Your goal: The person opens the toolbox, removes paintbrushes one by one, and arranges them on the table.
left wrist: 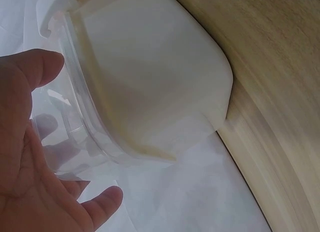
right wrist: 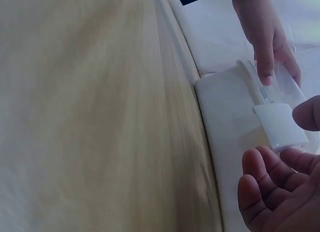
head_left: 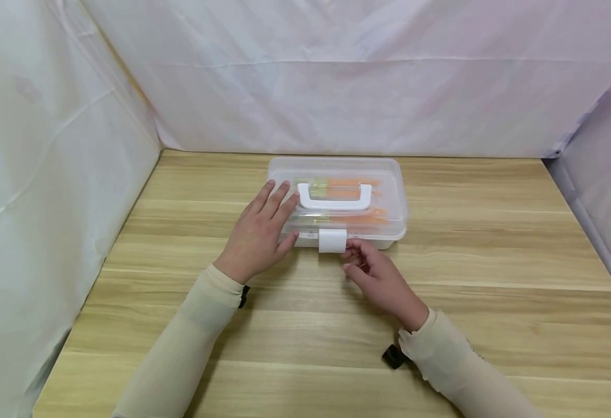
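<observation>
Head view: a clear lidded box (head_left: 401, 215) stands upright on the wood-grain table (head_left: 295, 331), toward the white back cloth (head_left: 337, 110)
Lid (head_left: 284, 168): resting on the box, with its white handle (head_left: 335, 204) on top; orange and yellow-green items (head_left: 358, 220) show blurred through it
Left hand (head_left: 261, 229): fingers spread over the lid's left side, thumb near its front edge; whether it presses down, I cannot tell
Right hand (head_left: 381, 278): fingers loosely curled, index fingertip at the right edge of the white latch (head_left: 333, 241), thumb apart from the fingers, so no firm pinch shows
Latch: at the middle of the box's front; cannot tell whether it is fastened
Step in hand: judging by the pose, steadying the box with one hand and working the latch with the other
Next move: seems to call for a sure fingertip hold on the latch, the left hand bracing the box against sliding
</observation>
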Tool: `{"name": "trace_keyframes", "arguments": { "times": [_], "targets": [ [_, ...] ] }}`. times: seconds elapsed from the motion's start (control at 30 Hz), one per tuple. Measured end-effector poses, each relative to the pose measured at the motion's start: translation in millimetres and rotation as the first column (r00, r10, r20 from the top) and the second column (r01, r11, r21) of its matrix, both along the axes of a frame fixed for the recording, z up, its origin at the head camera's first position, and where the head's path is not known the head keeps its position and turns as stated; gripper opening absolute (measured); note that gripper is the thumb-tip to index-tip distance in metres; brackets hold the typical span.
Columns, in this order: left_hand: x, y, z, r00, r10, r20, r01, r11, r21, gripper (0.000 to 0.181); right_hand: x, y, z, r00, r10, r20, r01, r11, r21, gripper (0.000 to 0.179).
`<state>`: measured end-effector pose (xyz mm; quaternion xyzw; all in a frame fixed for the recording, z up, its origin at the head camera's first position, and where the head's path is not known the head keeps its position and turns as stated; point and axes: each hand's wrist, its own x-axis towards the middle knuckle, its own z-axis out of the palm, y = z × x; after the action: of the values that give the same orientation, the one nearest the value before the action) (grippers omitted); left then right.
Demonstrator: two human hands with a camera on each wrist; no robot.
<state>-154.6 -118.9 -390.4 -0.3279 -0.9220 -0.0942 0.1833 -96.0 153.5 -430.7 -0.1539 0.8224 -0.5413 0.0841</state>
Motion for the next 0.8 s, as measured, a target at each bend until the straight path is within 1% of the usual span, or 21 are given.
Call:
{"name": "trace_keyframes", "arguments": {
  "times": [0.03,0.13,0.2,0.33,0.43,0.47,0.53,0.63,0.7,0.8],
  "targets": [
    [-0.1,-0.1,-0.1,1.0,0.0,0.0,0.0,1.0,0.0,0.065,-0.6,1,1.0,0.999,0.009,-0.045,-0.007,0.999,0.039,0.033],
    [0.0,-0.3,-0.2,1.0,-0.001,-0.003,0.001,1.0,0.001,0.065,-2.4,1,4.2,0.991,0.029,-0.129,-0.013,0.993,0.121,0.029],
    [0.2,-0.3,0.0,1.0,-0.001,-0.002,0.001,1.0,0.001,0.065,-3.7,1,6.3,0.986,0.037,-0.163,-0.01,0.987,0.161,0.026],
    [0.5,0.0,0.5,1.0,0.001,0.004,-0.001,1.0,0.0,0.065,-6.6,1,8.7,0.977,0.053,-0.205,-0.007,0.976,0.218,0.021],
    [0.4,-0.1,0.7,1.0,0.0,0.003,0.0,1.0,0.001,0.065,-10.7,0,7.5,0.961,0.066,-0.27,0.01,0.962,0.272,0.013],
    [0.4,-0.2,0.8,1.0,0.0,0.003,0.0,1.0,0.002,0.065,-11.8,0,7.3,0.952,0.071,-0.299,0.023,0.954,0.299,0.01],
    [0.4,-0.3,1.2,1.0,-0.002,0.002,0.002,1.0,0.002,0.065,-14.3,-2,7.5,0.924,0.094,-0.371,0.048,0.933,0.356,0.006],
    [0.3,-0.1,1.8,1.0,-0.002,0.0,0.002,1.0,0.0,0.064,-15.9,-4,10.6,0.872,0.141,-0.468,0.091,0.894,0.439,0.005],
    [0.5,0.3,2.5,1.0,-0.002,0.001,0.002,1.0,-0.002,0.064,-15.9,-4,13.5,0.837,0.189,-0.513,0.106,0.865,0.491,0.006],
    [0.9,1.0,2.8,1.0,0.001,0.006,-0.001,1.0,-0.008,0.065,-15.8,-3,17.1,0.791,0.265,-0.551,0.112,0.824,0.556,0.008]
  ]
}}
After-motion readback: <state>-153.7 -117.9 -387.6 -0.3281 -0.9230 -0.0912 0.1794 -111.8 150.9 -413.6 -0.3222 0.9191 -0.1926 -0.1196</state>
